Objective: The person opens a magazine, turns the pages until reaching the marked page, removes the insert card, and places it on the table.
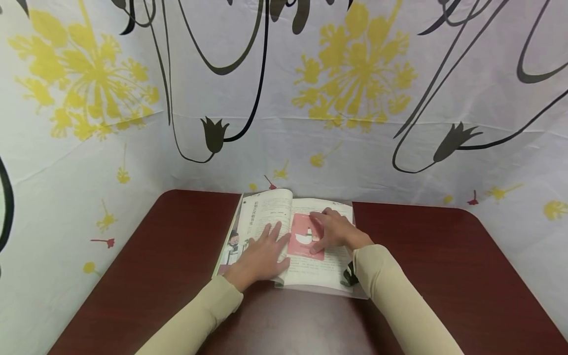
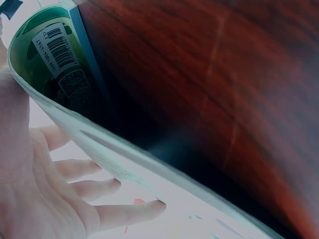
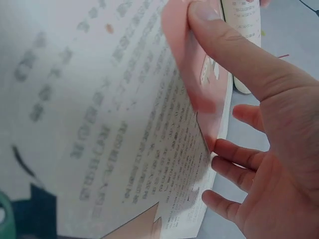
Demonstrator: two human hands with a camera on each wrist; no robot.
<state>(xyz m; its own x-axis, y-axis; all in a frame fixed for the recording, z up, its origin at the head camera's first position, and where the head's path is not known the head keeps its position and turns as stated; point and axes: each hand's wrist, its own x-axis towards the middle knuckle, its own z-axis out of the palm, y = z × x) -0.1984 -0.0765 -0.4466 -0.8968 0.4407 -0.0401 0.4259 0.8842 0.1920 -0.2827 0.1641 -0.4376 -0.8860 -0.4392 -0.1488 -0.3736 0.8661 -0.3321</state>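
An open magazine lies on the dark red table, its left page bulging up near the spine. My left hand rests on that page, fingers spread; the left wrist view shows the fingers straight along the paper. On the right page is a pink rectangle with a white drawing. Across it lies my right hand, thumb and fingertips touching the page around the pink. In the right wrist view the thumb presses on the pink area. A barcode label shows on the cover's outside.
The table spreads out on both sides of the magazine. White patterned cloth with yellow flowers and dark stems hangs behind and beside it. Light reflects off the table in front.
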